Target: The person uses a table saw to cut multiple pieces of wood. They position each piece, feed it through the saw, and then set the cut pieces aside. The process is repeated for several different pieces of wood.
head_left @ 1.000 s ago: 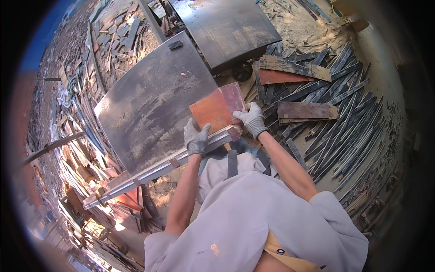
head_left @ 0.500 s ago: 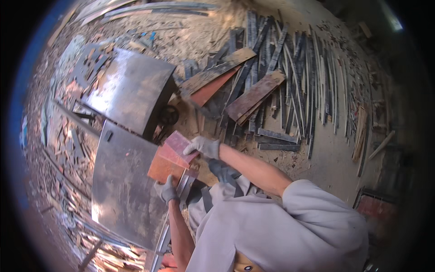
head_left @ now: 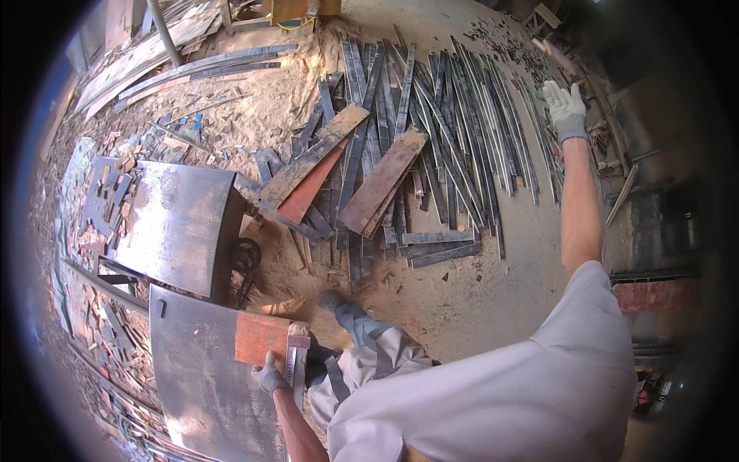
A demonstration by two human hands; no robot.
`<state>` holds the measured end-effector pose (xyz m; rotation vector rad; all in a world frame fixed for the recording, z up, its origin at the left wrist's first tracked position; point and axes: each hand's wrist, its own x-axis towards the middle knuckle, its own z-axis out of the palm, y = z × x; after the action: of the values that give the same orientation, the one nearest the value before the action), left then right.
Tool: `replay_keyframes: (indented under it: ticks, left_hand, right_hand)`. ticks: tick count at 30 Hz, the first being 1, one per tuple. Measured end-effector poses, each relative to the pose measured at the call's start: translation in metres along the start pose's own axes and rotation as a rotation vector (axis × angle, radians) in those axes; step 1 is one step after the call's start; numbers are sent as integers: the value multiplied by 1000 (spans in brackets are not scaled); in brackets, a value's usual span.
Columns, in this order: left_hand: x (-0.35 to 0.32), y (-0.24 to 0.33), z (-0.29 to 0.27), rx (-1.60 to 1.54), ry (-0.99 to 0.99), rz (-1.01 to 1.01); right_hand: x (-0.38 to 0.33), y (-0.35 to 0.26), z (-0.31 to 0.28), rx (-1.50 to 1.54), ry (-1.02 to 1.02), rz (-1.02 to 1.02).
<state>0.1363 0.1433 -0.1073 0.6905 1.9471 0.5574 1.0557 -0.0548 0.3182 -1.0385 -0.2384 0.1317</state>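
My left hand (head_left: pixel 269 374), in a grey glove, grips the near edge of an orange-red rectangular board (head_left: pixel 261 339), thumb on its top. The board lies flat on the near metal machine table (head_left: pixel 200 377), close to its right edge. Beside the board sits a small brown block (head_left: pixel 299 341), above a pale metal rail (head_left: pixel 295 368) with markings. My right arm stretches far out to the right. The gloved right hand (head_left: pixel 566 109) is open, fingers spread, with nothing in it. Just beyond it shows a blurred reddish piece (head_left: pixel 560 58); whether it touches anything I cannot tell.
A second metal table (head_left: pixel 173 223) stands beyond the first, a handwheel (head_left: pixel 246 255) at its side. Long dark strips (head_left: pixel 462 131) and wider boards (head_left: pixel 382 181) lie heaped on the dusty floor. Offcuts (head_left: pixel 108 200) cover the far table's left side. My shoe (head_left: pixel 331 300) is near the heap.
My right hand has let go of the purplish-red board and swung far right, opening. The orange-red board has been lowered flat onto the table under my left hand. The view has shifted.
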Motion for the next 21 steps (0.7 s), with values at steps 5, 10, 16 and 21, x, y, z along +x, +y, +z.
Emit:
replay_keyframes:
  ticks: [5,10,16,21]
  left_hand:
    - [-18,-7,-25,-91,-41,110]
    - [-19,-30,-47,192,176,123]
    - [-30,-31,-54,117,178,131]
    - [-34,-33,-80,-426,-78,37]
  right_hand:
    - [-110,109,113,-561,-347,245]
    - [-483,352,144,-957,-1080,973]
    - [-715,435,163,-1102,-1579,614]
    - [-708,448,168,-1075,-1609,746]
